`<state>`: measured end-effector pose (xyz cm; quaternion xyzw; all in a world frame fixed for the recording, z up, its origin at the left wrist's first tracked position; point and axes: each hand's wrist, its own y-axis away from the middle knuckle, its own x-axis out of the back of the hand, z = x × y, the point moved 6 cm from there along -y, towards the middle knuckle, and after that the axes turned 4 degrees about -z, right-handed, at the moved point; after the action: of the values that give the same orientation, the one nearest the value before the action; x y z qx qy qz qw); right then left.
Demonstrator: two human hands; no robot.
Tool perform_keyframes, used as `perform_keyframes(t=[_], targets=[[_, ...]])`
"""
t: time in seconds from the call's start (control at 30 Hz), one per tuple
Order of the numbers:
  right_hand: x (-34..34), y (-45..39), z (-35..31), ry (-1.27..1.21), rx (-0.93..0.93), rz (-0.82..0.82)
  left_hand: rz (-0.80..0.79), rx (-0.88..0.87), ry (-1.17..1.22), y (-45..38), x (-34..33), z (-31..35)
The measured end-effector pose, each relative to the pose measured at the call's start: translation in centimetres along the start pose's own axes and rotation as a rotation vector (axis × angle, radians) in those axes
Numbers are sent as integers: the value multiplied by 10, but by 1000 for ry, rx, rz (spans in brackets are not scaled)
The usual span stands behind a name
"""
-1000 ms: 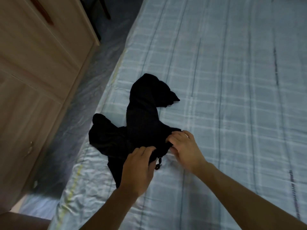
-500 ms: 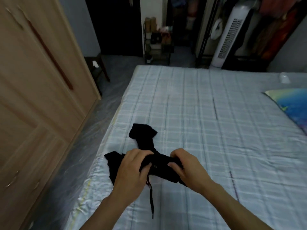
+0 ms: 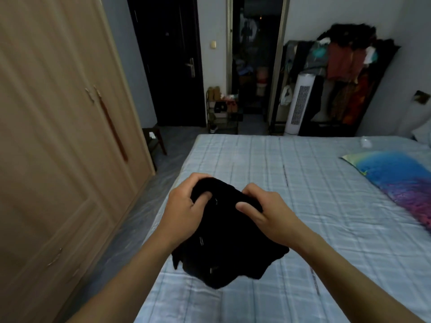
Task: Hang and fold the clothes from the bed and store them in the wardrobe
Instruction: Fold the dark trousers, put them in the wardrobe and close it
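Between the curled fingers of both hands hangs one black garment (image 3: 229, 241), lifted up off the bed (image 3: 303, 183). Gripped at its top edge by the left hand (image 3: 184, 208) and the right hand (image 3: 265, 210), each with fingers bent round the cloth and a thumb pressed on the front. Below the fingers, droops in loose folds, bottom edge ragged and hanging free.

Looks soft and floppy, probably light (no strain shows in the wrists). Not stiff at all, so likely to sag and bunch wherever no fingers hold it. Not breakable. Best taken by the top edge with the hands well apart, to let it fall flat before folding or hanging. Small pale marks down the front, maybe buttons or clips; too dark to tell.

Counted: one black garment, two hands, one bed. Left of the fingers, one wooden wardrobe (image 3: 58, 136), doors shut. Right of the fingers, one bright blue and purple cloth (image 3: 396, 180) lying on the bed. Far past the fingertips, one rack of clothes (image 3: 345, 85) and one white tower fan (image 3: 299, 104).
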<state>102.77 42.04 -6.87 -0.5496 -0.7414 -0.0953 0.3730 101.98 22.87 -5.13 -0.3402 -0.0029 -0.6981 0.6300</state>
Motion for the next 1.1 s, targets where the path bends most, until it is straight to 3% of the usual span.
perform_keyframes(t=[0.33,0.63,0.83,1.1], targets=[[-2,71,-111,-22,-48,24,-129,-59,177,82,57,46],[-34,134,-193,317,-102,273,-166,-62,265,155,80,51],[-20,168,-231,372,-129,472,-330,-106,257,206,65,80],[-3,190,-253,357,-119,597,-79,-34,26,245,48,119]])
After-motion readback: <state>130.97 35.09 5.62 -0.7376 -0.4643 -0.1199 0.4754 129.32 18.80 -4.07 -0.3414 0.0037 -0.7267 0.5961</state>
